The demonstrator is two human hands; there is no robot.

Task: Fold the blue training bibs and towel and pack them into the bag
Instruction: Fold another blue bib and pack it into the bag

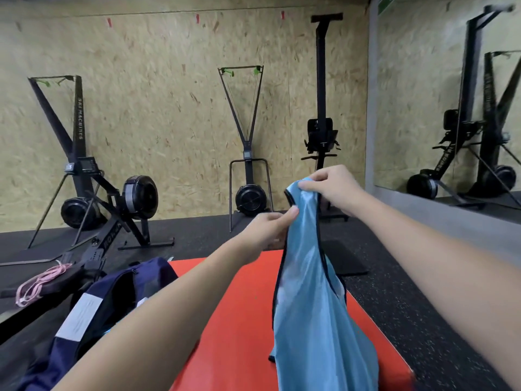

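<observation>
Bib [310, 306] lower end cut by bottom edge; bag [112, 292] interior dark, partly behind forearm.

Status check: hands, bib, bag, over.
Right hand and left hand pinch blue bib, hanging unfolded over red platform. Navy bag open at left. Nothing blocking.

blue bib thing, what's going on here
A person holds a light blue training bib up over a red mat. The right hand pinches its top and the left hand pinches an edge just below. It is not yet folded. A navy bag lies open to the left.
</observation>
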